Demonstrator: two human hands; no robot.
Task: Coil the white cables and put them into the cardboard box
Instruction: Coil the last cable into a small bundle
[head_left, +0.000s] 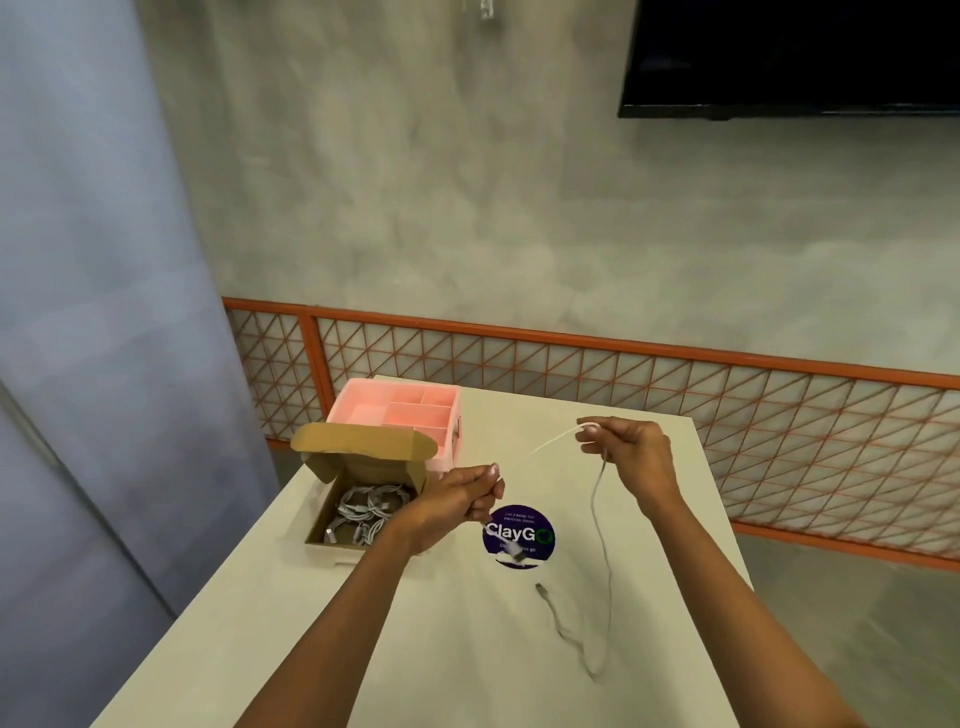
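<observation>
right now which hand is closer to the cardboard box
Left. The left hand grips the white cable just beside the cardboard box, at its right side; the right hand pinches the same cable farther right, well apart from it.

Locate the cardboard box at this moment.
In the head view the cardboard box sits open on the left side of the table, just in front of the pink organizer and left of the left hand.

place: shared office or meeting room | evidence: wall-mounted black screen (789, 52); white table (363, 649) bearing "ClayGo" clean-up sticker (521, 521); concrete-look wall (415, 208); orange-framed lattice panel (623, 374)
</observation>
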